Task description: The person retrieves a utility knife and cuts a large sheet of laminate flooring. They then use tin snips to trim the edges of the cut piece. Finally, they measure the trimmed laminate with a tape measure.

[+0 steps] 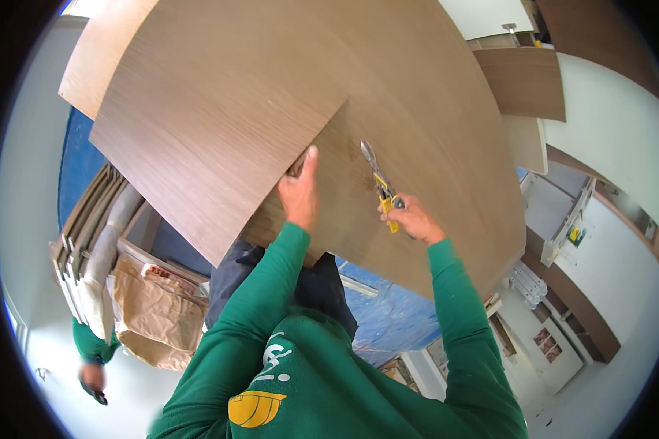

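Observation:
My left hand (299, 193) grips the edge of a brown wood-grain sheet (220, 132), its thumb pointing up along the edge and its other fingers mostly hidden. That sheet lies over a larger brown wood-grain panel (417, 88), and a dark gap shows beneath its edge by my hand. My right hand (415, 221) is closed around the yellow handles of a pair of tin snips (378, 175). The metal blades point away from me, above the larger panel, and nothing is seen between them.
Lower left stand a crumpled brown paper bag (157, 311) and several upright boards (88, 212). Another person's green sleeve (91, 344) shows beyond them. A blue surface (388, 307) lies below the panel. Cabinet parts and white panels (608, 110) fill the right side.

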